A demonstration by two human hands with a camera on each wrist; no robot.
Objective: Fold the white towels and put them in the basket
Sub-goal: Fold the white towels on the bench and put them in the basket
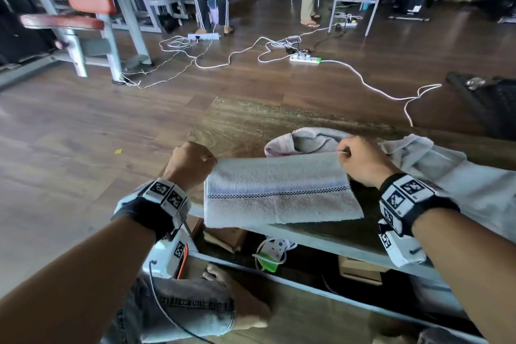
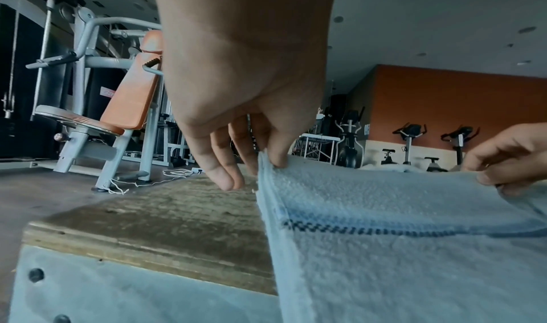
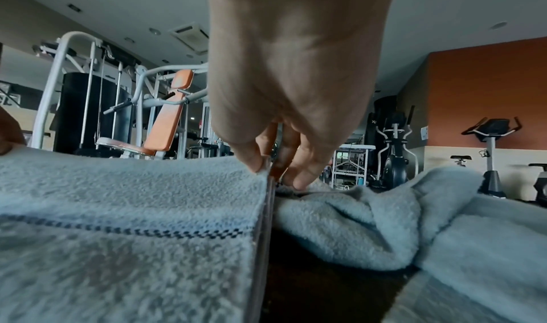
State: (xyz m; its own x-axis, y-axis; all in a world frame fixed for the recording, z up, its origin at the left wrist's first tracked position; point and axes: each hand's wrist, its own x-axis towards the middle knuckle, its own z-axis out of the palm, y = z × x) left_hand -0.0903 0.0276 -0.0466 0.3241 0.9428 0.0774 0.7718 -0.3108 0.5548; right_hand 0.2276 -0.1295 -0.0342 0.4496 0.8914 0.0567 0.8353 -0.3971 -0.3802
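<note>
Two hands work one white towel (image 1: 279, 193), lower centre of frame, draped over the wooden table's (image 1: 251, 120) near edge. Left hand (image 1: 192, 160) pinches its far-left corner between thumb and fingertips; right hand (image 1: 360, 159) pinches the far-right corner likewise. Towel looks doubled already, fluffy, with a dark checked stripe across; judged mid-fold, more folding left. Further right, crumpled towels (image 1: 435, 165) lie unfolded on the table, upper right of the held one. No basket visible, so nothing judged stowed yet.
</note>
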